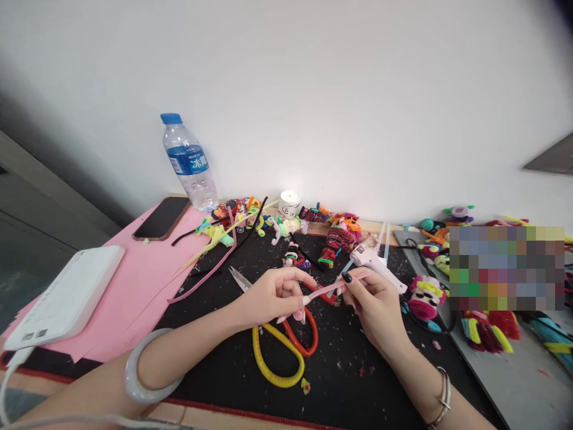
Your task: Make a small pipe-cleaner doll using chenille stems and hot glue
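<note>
Left hand (278, 297) and right hand (375, 303) pinch a pink strip (325, 290)
Scrap-flecked black mat (344, 388) beneath; pink paper (134, 282) at nine o'clock; pale wall (322, 107) at twelve

A smooth, chunky, pale bangle (133, 376) rings the bare left forearm (197, 334), a slim silvery bracelet (446, 391) circles the right wrist (421, 373), and the right hand (376, 298) shows dark nails (347, 277).

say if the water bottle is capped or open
Capped: the blue cap sits on top of the bottle, covering its mouth. How tightly it is screwed, I cannot tell.
</note>
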### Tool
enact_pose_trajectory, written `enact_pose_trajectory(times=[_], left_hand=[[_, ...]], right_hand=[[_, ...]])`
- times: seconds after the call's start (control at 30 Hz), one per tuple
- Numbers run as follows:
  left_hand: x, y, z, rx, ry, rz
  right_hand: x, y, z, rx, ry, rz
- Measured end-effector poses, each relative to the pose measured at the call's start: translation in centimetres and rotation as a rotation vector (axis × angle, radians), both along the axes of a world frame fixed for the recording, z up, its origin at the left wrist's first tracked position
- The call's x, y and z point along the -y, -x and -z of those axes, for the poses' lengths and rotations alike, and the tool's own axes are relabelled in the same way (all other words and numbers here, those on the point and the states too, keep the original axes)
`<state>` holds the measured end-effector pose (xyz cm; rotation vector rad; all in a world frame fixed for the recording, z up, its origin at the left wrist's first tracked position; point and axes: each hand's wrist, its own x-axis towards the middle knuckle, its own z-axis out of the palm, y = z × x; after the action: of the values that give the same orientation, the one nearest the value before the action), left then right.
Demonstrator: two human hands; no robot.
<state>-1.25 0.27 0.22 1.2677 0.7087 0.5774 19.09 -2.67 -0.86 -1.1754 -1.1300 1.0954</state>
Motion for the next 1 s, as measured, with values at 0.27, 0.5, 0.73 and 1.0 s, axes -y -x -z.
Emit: enact_pose_trajectory(times=[0.27, 0.5, 0.73, 1.0], left_hand=[[0.3, 0.1, -0.3, -0.168, 0.011, 0.125], [0.2, 0.1, 0.3, -0.137, 0.019, 0.097], [0.0, 0.1, 0.5, -0.094, 0.026, 0.067], [0.2, -0.1, 0.0, -0.236, 0.02, 0.147]], right_hand=[[0.8, 1.6, -0.2, -0.012, 0.128, -0.283], [0.1, 0.7, -0.3, 0.076, 0.119, -0.139], [0.1, 0.4, -0.5, 0.197, 0.131, -0.194], [0.9, 1.7, -0.6, 0.412, 0.037, -0.333]])
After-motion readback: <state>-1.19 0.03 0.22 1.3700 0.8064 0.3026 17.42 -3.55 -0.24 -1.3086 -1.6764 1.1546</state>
